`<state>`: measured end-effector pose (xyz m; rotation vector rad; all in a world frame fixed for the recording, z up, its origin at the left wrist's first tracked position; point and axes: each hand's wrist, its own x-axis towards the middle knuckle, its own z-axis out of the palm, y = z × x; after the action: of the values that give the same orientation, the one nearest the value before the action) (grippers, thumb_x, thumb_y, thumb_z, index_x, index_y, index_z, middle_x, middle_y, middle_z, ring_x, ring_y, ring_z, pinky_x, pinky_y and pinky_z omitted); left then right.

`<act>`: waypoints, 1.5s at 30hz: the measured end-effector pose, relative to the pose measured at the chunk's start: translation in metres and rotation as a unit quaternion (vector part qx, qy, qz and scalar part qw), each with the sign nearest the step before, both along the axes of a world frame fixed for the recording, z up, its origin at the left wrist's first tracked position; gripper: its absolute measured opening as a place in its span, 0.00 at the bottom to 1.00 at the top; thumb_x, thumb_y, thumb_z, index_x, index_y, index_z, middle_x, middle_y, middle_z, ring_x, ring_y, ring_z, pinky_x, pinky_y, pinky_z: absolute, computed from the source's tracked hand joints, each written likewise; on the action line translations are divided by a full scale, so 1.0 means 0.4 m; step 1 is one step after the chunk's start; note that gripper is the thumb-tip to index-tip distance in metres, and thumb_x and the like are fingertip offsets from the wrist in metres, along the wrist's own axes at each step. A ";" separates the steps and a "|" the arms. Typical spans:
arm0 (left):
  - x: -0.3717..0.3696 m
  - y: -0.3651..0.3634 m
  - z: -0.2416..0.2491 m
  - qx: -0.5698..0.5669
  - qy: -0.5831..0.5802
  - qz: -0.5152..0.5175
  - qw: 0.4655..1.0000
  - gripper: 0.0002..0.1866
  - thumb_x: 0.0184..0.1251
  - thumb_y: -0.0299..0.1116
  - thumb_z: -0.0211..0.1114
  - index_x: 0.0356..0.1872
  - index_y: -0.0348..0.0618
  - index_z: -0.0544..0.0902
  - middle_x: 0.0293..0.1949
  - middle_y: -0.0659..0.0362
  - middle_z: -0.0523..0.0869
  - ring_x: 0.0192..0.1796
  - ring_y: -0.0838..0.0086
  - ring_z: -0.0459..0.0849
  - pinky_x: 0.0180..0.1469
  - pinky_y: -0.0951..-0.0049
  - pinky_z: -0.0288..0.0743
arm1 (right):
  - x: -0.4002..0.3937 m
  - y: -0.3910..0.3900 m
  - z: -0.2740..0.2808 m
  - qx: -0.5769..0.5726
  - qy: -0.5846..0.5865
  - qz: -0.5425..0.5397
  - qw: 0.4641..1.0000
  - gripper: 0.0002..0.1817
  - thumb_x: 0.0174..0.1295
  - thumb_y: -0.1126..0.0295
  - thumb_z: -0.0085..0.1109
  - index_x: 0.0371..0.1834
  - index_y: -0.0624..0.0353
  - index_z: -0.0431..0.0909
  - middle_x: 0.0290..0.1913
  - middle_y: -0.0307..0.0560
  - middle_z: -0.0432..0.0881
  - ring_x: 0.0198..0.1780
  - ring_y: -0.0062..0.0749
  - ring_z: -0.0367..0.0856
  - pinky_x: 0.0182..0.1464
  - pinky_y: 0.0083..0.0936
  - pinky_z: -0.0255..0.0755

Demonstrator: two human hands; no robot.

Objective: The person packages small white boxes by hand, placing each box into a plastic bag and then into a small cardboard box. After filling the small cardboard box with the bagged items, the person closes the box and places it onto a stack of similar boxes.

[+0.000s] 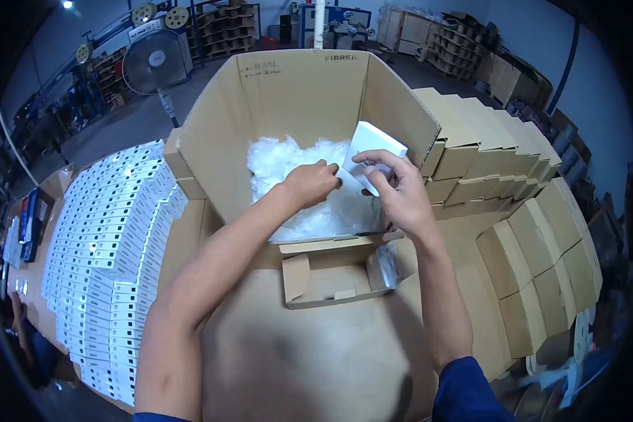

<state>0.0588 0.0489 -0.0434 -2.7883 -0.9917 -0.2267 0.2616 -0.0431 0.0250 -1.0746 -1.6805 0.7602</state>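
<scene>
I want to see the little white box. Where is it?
In the head view, the white box is right of centre, held in the right hand over the big carton, with the left hand beside it.

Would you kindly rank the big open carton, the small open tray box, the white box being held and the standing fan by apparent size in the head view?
1. Big open carton
2. Small open tray box
3. Standing fan, though farther off, so unsure
4. White box, held in the right hand

Both bare forearms reach forward and converge, the left hand point(309, 183) palm-down with its fingers point(325, 167) curled and pinching at the tips, the right hand point(399, 193) just beside it, wrist bent, thumb and fingers point(376, 158) curled in a grip, blue sleeves at both upper arms.
</scene>
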 end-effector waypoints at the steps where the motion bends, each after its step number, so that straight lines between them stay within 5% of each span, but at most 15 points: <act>1: -0.002 0.024 -0.014 -0.011 -0.007 0.020 1.000 0.13 0.62 0.28 0.72 0.48 0.41 0.87 0.48 0.49 0.85 0.52 0.53 0.86 0.51 0.54 0.85 | 0.005 0.006 -0.006 0.015 -0.023 -0.008 1.000 0.12 0.68 0.70 0.60 0.51 0.52 0.89 0.35 0.44 0.81 0.33 0.26 0.78 0.42 0.27 0.78; 4: -0.026 0.047 -0.026 -0.024 -0.121 0.057 0.991 0.08 0.71 0.28 0.61 0.44 0.34 0.84 0.37 0.42 0.86 0.43 0.44 0.87 0.48 0.50 0.82 | 0.011 0.015 -0.016 0.048 -0.063 -0.017 0.997 0.14 0.64 0.67 0.64 0.53 0.49 0.89 0.41 0.50 0.81 0.38 0.34 0.77 0.46 0.32 0.75; 11: -0.042 -0.157 0.145 0.028 -0.419 0.154 0.894 0.08 0.76 0.29 0.60 0.44 0.32 0.80 0.34 0.37 0.86 0.40 0.39 0.85 0.44 0.47 0.75 | -0.019 -0.040 0.007 0.137 -0.086 -0.077 0.984 0.28 0.55 0.52 0.79 0.56 0.54 0.87 0.47 0.59 0.83 0.47 0.47 0.84 0.54 0.38 0.78; 15: 0.006 -0.354 0.196 0.055 -0.503 0.137 0.852 0.07 0.78 0.29 0.60 0.45 0.35 0.80 0.31 0.40 0.83 0.32 0.47 0.83 0.37 0.58 0.75 | -0.065 -0.128 -0.009 0.093 -0.059 -0.076 0.991 0.33 0.53 0.47 0.81 0.54 0.61 0.87 0.48 0.61 0.86 0.52 0.51 0.84 0.58 0.43 0.77; 16: 0.016 -0.405 0.197 0.050 -0.514 0.130 0.847 0.07 0.80 0.31 0.59 0.44 0.36 0.80 0.27 0.49 0.82 0.26 0.64 0.80 0.32 0.67 0.72 | -0.078 -0.160 0.006 0.068 -0.022 -0.061 0.996 0.22 0.63 0.54 0.75 0.47 0.63 0.88 0.38 0.54 0.87 0.47 0.44 0.83 0.53 0.40 0.76; 20: 0.032 -0.592 0.125 -0.096 -0.644 0.168 0.740 0.11 0.87 0.35 0.53 0.44 0.39 0.76 0.33 0.67 0.78 0.34 0.86 0.72 0.34 0.78 0.68 | -0.066 -0.293 -0.027 -0.033 0.219 0.056 0.974 0.17 0.77 0.63 0.62 0.33 0.65 0.86 0.29 0.37 0.78 0.36 0.21 0.69 0.41 0.28 0.67; 24: 0.055 -0.756 0.059 -0.156 -0.759 0.087 0.626 0.06 0.87 0.33 0.52 0.46 0.44 0.72 0.43 0.62 0.81 0.37 0.87 0.76 0.36 0.81 0.72 | -0.045 -0.447 -0.074 -0.067 0.244 0.024 0.967 0.22 0.78 0.59 0.60 0.29 0.65 0.83 0.26 0.33 0.72 0.35 0.18 0.65 0.41 0.25 0.62; 27: 0.068 -0.863 0.034 -0.256 -0.821 0.074 0.506 0.05 0.88 0.33 0.50 0.51 0.44 0.69 0.38 0.61 0.83 0.36 0.86 0.79 0.39 0.80 0.75 | -0.006 -0.522 -0.156 -0.060 0.162 -0.020 0.985 0.22 0.79 0.59 0.59 0.29 0.64 0.84 0.26 0.33 0.71 0.35 0.19 0.62 0.40 0.26 0.61; 28: 0.071 -0.900 0.035 -0.311 -0.836 0.065 0.447 0.08 0.86 0.32 0.53 0.57 0.45 0.68 0.39 0.59 0.84 0.36 0.85 0.81 0.39 0.80 0.76 | -0.001 -0.546 -0.175 -0.054 0.159 -0.025 0.986 0.22 0.79 0.60 0.59 0.29 0.64 0.84 0.27 0.33 0.76 0.36 0.20 0.70 0.42 0.25 0.67; 32: -0.004 -0.969 -0.107 -0.378 -0.828 -0.048 0.411 0.20 0.79 0.24 0.58 0.68 0.42 0.68 0.46 0.56 0.84 0.46 0.78 0.83 0.44 0.81 0.76 | -0.002 -0.647 -0.239 -0.282 0.408 0.035 0.867 0.18 0.79 0.61 0.58 0.37 0.67 0.83 0.37 0.44 0.87 0.43 0.28 0.87 0.47 0.25 0.81; 35: -0.031 -0.986 -0.102 -0.096 -0.639 0.139 0.750 0.30 0.70 0.20 0.60 0.73 0.43 0.66 0.55 0.52 0.83 0.59 0.71 0.79 0.54 0.70 0.75 | 0.004 -0.694 -0.264 -0.360 0.510 0.046 0.780 0.17 0.80 0.61 0.56 0.46 0.67 0.84 0.44 0.49 0.88 0.41 0.31 0.88 0.50 0.33 0.84; 39: -0.020 -1.006 -0.031 0.056 -0.400 0.036 0.914 0.20 0.62 0.27 0.70 0.56 0.44 0.85 0.62 0.51 0.80 0.68 0.58 0.76 0.63 0.60 0.76 | -0.002 -0.748 -0.289 -0.420 0.425 0.046 0.801 0.18 0.80 0.61 0.55 0.50 0.69 0.83 0.47 0.51 0.88 0.40 0.35 0.90 0.48 0.38 0.88; 40: -0.003 -1.014 -0.019 0.062 -0.418 0.038 0.906 0.11 0.63 0.31 0.72 0.45 0.42 0.89 0.58 0.51 0.85 0.65 0.54 0.80 0.62 0.58 0.78 | -0.004 -0.756 -0.302 -0.416 0.389 0.058 0.820 0.20 0.80 0.59 0.55 0.50 0.69 0.83 0.44 0.49 0.88 0.37 0.33 0.89 0.43 0.34 0.88; 43: 0.013 -1.005 -0.067 -0.004 -0.512 0.055 0.857 0.11 0.55 0.25 0.73 0.41 0.41 0.86 0.46 0.51 0.88 0.56 0.54 0.86 0.56 0.56 0.79 | 0.021 -0.762 -0.325 -0.412 0.292 0.114 0.855 0.20 0.80 0.58 0.55 0.50 0.68 0.84 0.40 0.47 0.88 0.34 0.30 0.88 0.39 0.31 0.88; 45: 0.043 -1.035 -0.083 -0.057 -0.567 0.213 0.793 0.07 0.70 0.29 0.70 0.35 0.37 0.82 0.31 0.51 0.86 0.35 0.65 0.86 0.41 0.64 0.79 | 0.031 -0.769 -0.331 -0.371 0.290 0.083 0.878 0.21 0.79 0.57 0.57 0.54 0.68 0.84 0.46 0.48 0.85 0.38 0.28 0.87 0.44 0.27 0.85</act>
<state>0.0762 -0.3650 -0.0766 -2.2181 -1.8093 -1.9396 0.2739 -0.3506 -0.1076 -1.0430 -0.9621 1.7369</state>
